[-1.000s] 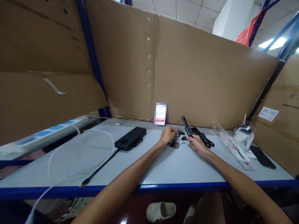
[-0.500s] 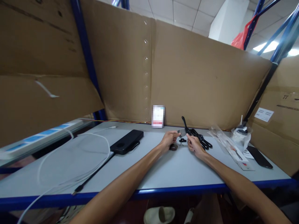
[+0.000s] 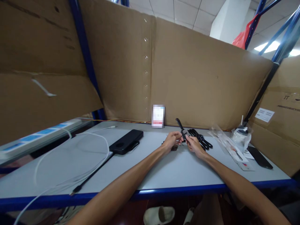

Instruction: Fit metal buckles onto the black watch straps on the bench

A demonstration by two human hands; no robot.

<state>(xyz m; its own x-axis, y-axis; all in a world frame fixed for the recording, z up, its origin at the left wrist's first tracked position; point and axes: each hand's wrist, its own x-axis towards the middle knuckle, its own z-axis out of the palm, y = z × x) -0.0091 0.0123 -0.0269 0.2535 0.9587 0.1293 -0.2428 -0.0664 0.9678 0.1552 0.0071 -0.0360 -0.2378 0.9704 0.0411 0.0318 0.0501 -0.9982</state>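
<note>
My right hand [image 3: 195, 146] is closed on a slim tool with a black handle [image 3: 179, 124], which tilts up and to the left. Its lower end, with a greyish flat part, sits between both hands and is partly covered. My left hand [image 3: 172, 140] has its fingers pinched together at that lower end, around a small dark piece that I cannot make out. Below the left hand lies a small brown object [image 3: 174, 148], partly hidden. Several black-handled utensils [image 3: 203, 141] lie in a pile just right of my right hand.
A black power bank [image 3: 127, 142] with cables lies left. A white cable [image 3: 106, 137] loops near the power strip [image 3: 37, 137]. Clear packaging [image 3: 232, 150], a wrapped cup [image 3: 241, 134] and a black phone [image 3: 260, 157] lie right. A blurred screen [image 3: 158, 116] leans on the cardboard wall [image 3: 187, 78].
The black handle has shifted left and tilted more. Both hands have come closer together, and the grey flat piece between them is now mostly covered. The small black piece on the table no longer shows there.
</note>
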